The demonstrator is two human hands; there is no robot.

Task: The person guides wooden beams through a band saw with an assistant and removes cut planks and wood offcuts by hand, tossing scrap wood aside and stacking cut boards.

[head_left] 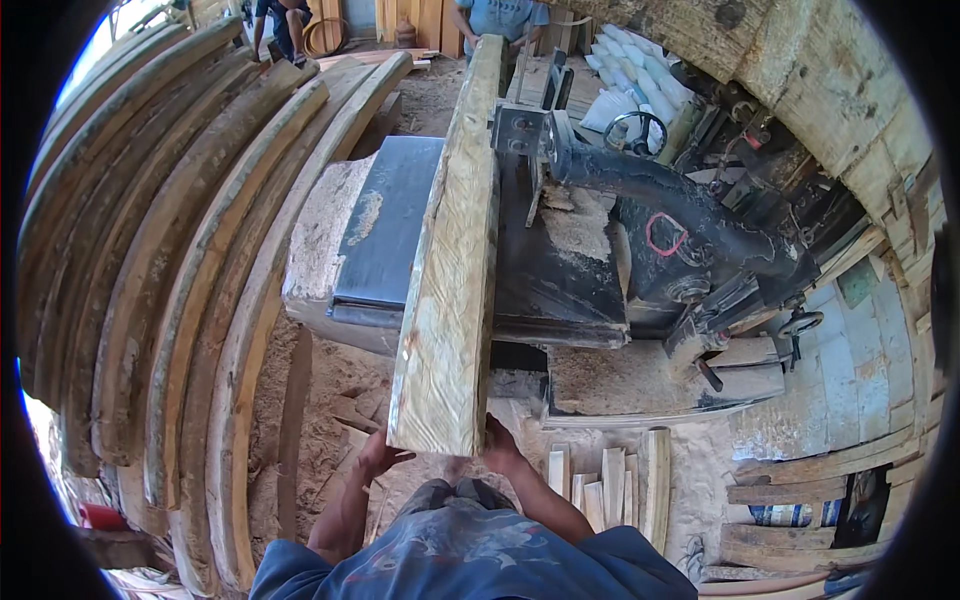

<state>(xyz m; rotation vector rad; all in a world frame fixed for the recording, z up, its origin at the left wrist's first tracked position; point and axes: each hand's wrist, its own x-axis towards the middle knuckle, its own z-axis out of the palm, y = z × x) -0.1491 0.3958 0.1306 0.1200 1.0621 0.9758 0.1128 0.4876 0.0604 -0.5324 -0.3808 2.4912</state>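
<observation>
A long, thick wooden beam (450, 260) with a rough, pale face lies lengthwise across the black metal table (385, 220) of a large saw machine. Its near end juts over the table's front edge toward me. My left hand (378, 456) is at the near left corner, fingers curled in at the beam's underside. On the right side, my right hand (502, 450) grips the same end, its fingers partly hidden by the wood. Just right of the beam's far part stands the machine's guide block (522, 132), joined to a curved black arm (670, 190).
Long curved timbers (215, 300) are stacked along the left. At the beam's far end stands another person (500, 18) in a blue shirt; a second person (285, 25) is at far left. Short wood pieces (610, 485) lie right of me. Pale sacks (635, 85) are piled behind the machine.
</observation>
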